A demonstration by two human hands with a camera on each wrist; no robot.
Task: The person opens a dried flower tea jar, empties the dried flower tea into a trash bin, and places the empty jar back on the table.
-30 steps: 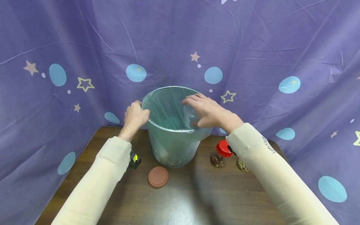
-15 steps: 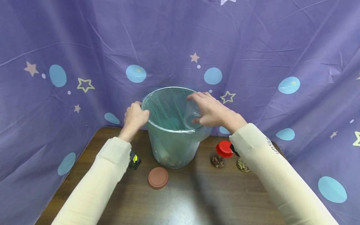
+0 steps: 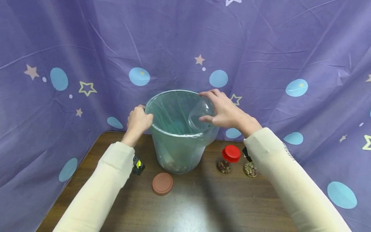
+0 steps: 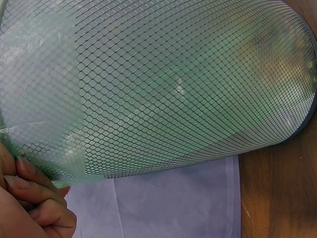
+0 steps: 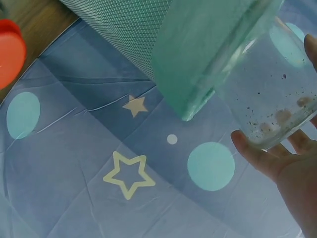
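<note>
A mesh trash can with a thin green bag folded over its rim stands on the table. My left hand grips the rim at its left side, fingers curled over the bag, as the left wrist view also shows. My right hand holds a clear jar by its base end, tilted over the right rim with its mouth toward the inside of the can. Small dark specks cling to the jar's inner wall. Vague light and brownish matter lies at the can's bottom, blurred by bag and mesh.
A round terracotta-coloured lid lies in front of the can. To the right stand a red-lidded jar with dark bits in it and a second container of mixed bits, partly behind my right sleeve. A purple curtain hangs behind.
My right hand has drawn the jar a little to the right and up, out toward the can's rim, so more of the jar shows. My left hand stays on the rim.
</note>
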